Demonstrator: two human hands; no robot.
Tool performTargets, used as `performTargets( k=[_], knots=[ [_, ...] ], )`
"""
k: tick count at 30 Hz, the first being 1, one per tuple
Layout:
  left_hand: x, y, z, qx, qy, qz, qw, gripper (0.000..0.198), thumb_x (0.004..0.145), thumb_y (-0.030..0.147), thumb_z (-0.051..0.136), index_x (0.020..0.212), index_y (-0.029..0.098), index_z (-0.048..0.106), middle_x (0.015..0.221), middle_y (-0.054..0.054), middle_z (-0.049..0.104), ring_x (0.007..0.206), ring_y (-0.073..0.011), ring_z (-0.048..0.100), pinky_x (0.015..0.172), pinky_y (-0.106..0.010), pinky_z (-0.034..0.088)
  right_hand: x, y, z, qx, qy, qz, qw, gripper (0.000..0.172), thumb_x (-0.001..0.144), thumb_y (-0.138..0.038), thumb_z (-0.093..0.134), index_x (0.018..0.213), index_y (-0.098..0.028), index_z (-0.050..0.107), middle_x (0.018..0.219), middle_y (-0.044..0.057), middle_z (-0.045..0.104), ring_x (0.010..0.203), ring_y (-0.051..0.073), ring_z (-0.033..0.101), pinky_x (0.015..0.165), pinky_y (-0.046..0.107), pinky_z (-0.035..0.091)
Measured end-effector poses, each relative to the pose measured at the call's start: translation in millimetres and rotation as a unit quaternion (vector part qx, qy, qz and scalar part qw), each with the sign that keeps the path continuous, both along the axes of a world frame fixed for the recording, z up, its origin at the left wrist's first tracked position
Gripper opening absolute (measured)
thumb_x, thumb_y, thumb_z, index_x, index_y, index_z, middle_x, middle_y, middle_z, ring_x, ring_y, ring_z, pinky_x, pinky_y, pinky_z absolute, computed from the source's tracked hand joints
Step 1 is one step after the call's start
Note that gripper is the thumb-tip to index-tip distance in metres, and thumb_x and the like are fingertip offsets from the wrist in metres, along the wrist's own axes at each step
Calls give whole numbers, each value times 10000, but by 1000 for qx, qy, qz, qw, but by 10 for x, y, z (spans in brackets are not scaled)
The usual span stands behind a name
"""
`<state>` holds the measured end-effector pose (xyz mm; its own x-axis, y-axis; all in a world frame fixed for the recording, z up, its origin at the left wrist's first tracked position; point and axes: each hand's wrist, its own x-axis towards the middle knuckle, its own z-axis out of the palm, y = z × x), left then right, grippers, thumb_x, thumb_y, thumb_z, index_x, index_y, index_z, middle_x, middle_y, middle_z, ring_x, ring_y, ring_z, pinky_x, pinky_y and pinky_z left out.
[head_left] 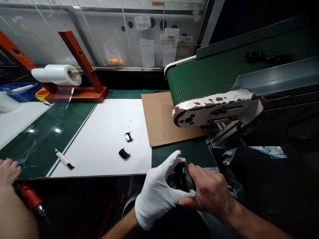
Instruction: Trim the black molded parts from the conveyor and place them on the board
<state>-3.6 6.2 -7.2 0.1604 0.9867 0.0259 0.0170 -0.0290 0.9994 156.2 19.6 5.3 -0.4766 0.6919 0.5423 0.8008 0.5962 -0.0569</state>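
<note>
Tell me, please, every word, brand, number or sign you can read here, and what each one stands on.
None can be read with certainty.
Yellowish tag at the top of the back panel: characters too blurred.
Tilted white label on that panel: print too small.
Left barcode label: barcode shows, print too small.
Right barcode label: likewise.
Held black part: no text visible.

Black part (180, 177), white-gloved left hand (157, 190)
The belt (199, 79) is green with a tiny all-over pattern; its end piece (201, 108) is white with brown patches; the counter (184, 155) is dark green; the sheet (104, 136) white; the cardboard (159, 119) tan; the roll stand (84, 66) orange-brown.
</note>
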Motion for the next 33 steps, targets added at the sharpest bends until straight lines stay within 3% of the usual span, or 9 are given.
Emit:
performTargets(
  k=[15, 21, 27, 30, 33],
  knots=[
    [54, -5, 6, -41, -41, 35, 998, 869, 549, 158, 862, 1321, 265, 478, 1202, -30, 635, 1112, -224, 600, 1006, -309, 469, 2, 21, -37, 26, 1, 24, 999, 776, 898, -668, 91, 605, -144, 583, 442, 4, 468, 379, 129, 452, 417, 284, 272],
    [78, 35, 13, -82, -89, 47, 992, 816, 533, 105, 857, 1267, 244, 528, 1201, -40, 626, 1110, -233, 589, 1011, -333, 457, 25, 26, -54, 9, 10, 62, 998, 645, 941, -588, 212, 638, -151, 576, 458, 0, 475, 393, 135, 460, 430, 294, 281],
    [113, 24, 38, -114, -250, 11, 961, 886, 479, 77, 884, 1259, 289, 521, 1140, -14, 641, 1080, -209, 600, 926, -280, 499, -41, -19, 53, 4, 111, 32, 993, 566, 856, -688, 339, 632, -188, 482, 480, -16, 438, 397, 125, 438, 422, 280, 323],
    [122, 17, 40, -99, -302, -21, 948, 883, 438, 130, 916, 1223, 315, 556, 1114, -1, 658, 1070, -191, 607, 935, -253, 487, -67, -85, 98, -20, 183, 8, 983, 626, 823, -748, 292, 791, -162, 510, 550, -7, 498, 408, 119, 465, 419, 253, 370],
    [126, 15, 48, -84, -333, -49, 938, 852, 432, 218, 920, 1204, 330, 578, 1110, 4, 665, 1056, -170, 612, 929, -221, 484, -50, -160, 104, -104, 253, -2, 962, 730, 844, -737, 109, 981, -154, 526, 616, 6, 539, 435, 131, 493, 413, 245, 405]
  ],
)
